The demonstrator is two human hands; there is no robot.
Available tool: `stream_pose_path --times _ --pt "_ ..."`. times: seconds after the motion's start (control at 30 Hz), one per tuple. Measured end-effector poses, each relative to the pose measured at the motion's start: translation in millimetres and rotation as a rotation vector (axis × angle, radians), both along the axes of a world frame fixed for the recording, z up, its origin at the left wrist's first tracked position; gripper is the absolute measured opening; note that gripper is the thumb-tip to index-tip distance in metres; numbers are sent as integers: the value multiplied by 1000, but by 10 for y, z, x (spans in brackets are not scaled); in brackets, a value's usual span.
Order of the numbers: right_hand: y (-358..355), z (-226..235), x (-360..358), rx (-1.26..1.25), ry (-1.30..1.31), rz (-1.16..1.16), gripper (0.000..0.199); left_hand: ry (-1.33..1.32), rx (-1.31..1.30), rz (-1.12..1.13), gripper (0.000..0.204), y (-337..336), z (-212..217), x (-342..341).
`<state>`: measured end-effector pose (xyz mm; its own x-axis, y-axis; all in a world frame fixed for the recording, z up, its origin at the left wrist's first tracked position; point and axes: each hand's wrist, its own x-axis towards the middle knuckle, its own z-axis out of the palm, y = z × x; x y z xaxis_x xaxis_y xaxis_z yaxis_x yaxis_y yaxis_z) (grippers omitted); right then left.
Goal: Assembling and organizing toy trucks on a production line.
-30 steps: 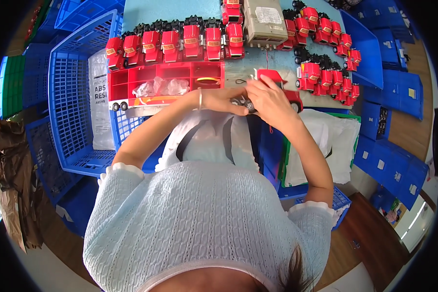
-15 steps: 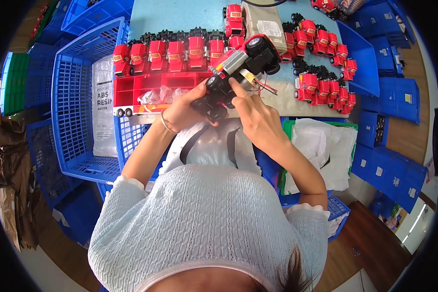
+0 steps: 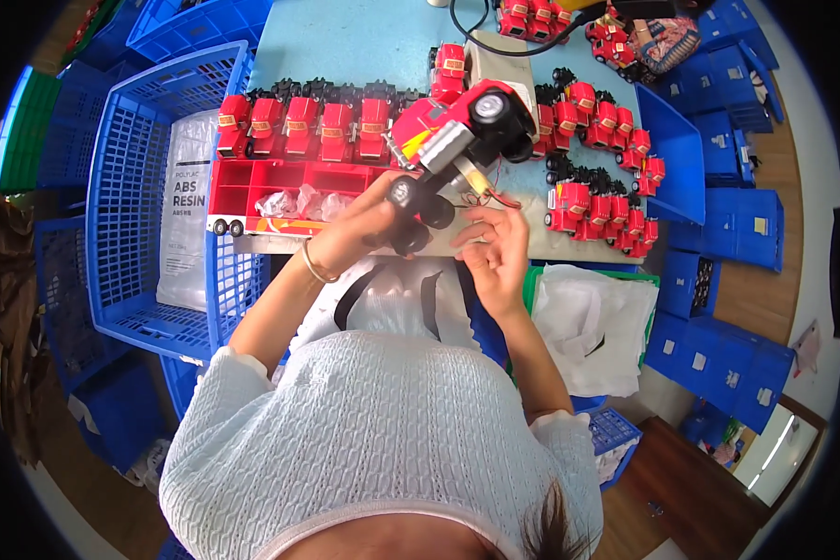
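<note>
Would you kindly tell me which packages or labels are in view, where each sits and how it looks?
White sack: lies in the blue crate, left of the table; flat, oblong, dark print.
Clear bags: in the red tray, beside the left hand; small, crumpled.
White labels: on blue bins at right; small squares.

Toy truck [image 3: 453, 140] above table [image 3: 345, 47], row of cabs [image 3: 303, 126] left, crate [image 3: 159, 187] further left

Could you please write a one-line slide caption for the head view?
Left hand lifts a red plastic toy truck underside-up while the right hand hovers near its loose wires above a light-blue table.
</note>
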<state>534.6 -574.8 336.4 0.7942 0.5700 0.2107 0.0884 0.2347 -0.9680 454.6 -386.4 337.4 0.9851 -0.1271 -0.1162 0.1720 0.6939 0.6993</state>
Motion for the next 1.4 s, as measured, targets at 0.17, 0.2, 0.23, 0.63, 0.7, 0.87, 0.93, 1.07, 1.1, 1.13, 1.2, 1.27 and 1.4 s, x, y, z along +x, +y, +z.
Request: stream_pose_path --times 0.17,0.2,0.23,0.63,0.7,0.87,0.93,1.07,1.1,1.13,1.2,1.27,1.4 --pt "4 -92 506 -21 31 171 37 -98 370 58 60 -29 43 95" --pt "-118 -157 518 74 40 159 43 -129 466 87 59 -34 45 130" --pt "-209 -177 511 171 49 146 48 -131 468 91 59 -55 25 151" --pt "-167 -515 619 -102 234 30 55 -145 408 28 67 -23 -236 482" --pt "-202 -490 848 -197 184 115 55 360 -309 -215 57 216 -62 674" --pt "-549 -554 1802 -150 -919 -328 33 328 412 353 33 303 236 1383" --pt "-1107 -1029 2419 -488 -665 -639 34 189 925 565 34 744 -217 1793" --pt "-1691 -1612 3034 -962 -521 -821 40 398 1621 636 57 1171 -781 2865" --pt "-1779 -1718 3121 -1106 -471 -847 42 393 1623 634 57 1281 -1001 3096" --pt "-1774 -1749 3210 -1103 -472 -840 42 474 1647 480 64 1414 -1309 3287" --pt "-1711 -1751 3270 -1161 -482 -825 46 545 1667 314 70 1475 -1690 3548" --pt "-1669 -1781 3243 -1204 -475 -828 48 648 1668 162 74 1402 -1939 3730" --pt "-1606 -1953 3082 -1171 -524 -839 51 582 1701 47 81 1220 -1892 3831"
